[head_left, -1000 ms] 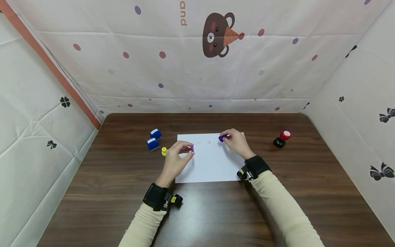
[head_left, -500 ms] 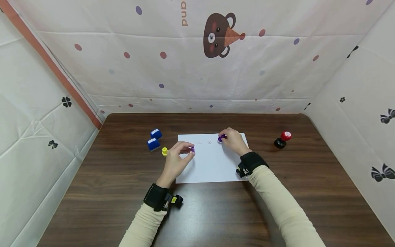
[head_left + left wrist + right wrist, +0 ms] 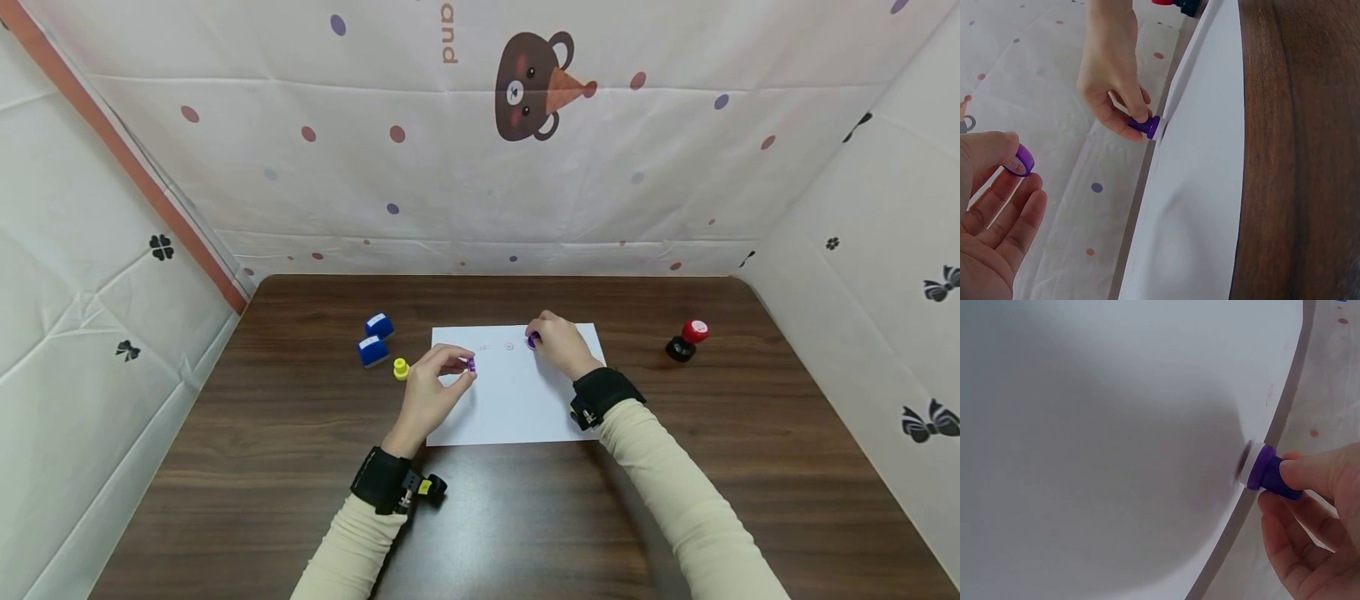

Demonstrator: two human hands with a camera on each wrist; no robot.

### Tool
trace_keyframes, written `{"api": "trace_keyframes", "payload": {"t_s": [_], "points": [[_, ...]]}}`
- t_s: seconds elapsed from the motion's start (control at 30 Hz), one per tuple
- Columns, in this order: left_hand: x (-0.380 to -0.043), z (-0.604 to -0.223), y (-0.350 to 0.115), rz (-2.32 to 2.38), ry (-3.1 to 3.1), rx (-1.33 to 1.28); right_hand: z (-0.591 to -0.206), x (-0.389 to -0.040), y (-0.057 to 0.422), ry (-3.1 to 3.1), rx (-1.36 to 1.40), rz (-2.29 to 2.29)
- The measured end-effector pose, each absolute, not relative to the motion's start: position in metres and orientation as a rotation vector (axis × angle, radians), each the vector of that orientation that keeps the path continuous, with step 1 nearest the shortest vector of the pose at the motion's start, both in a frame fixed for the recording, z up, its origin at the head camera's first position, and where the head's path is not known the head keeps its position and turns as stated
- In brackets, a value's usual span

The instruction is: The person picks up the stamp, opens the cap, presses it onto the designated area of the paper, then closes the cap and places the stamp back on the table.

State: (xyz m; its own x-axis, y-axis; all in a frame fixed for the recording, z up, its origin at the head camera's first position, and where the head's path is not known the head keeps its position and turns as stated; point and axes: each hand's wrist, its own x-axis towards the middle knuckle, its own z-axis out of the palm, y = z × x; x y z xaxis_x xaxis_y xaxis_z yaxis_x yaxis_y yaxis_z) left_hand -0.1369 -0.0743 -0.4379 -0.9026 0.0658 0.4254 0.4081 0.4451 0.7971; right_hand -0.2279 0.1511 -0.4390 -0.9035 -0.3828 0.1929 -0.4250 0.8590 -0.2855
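Note:
My right hand (image 3: pixel 564 346) pinches a small purple stamp (image 3: pixel 1267 470) by its handle, thumb on one side and fingers on the other. The stamp's white end faces down, right at the white paper (image 3: pixel 517 404) near its far edge. To its left the sheet bears two small faint printed marks (image 3: pixel 509 346). Over the paper's left side, my left hand (image 3: pixel 429 392) holds a small purple cap (image 3: pixel 1025 160) between thumb and fingertips. A pale label with red print shows on the cap's end in the left wrist view.
Left of the paper stand two blue blocks with white tops (image 3: pixel 372 350) and a yellow stamp-like piece (image 3: pixel 401 368). A red and black stamp (image 3: pixel 682 346) lies at the right. Patterned white cloth (image 3: pixel 450 192) hangs behind the wooden table (image 3: pixel 495 517).
My right hand has moved a little left, and the stamp has turned from slanted to upright, its white end down at the paper. My left hand has barely moved.

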Motion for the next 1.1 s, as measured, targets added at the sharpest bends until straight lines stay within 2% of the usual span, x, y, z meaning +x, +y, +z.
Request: {"api": "trace_keyframes", "payload": {"t_s": [1.1], "points": [[-0.137,-0.439,-0.07,-1.45,-2.34,-0.432,-0.432,-0.224,0.14,-2.916,0.613,0.302]]}}
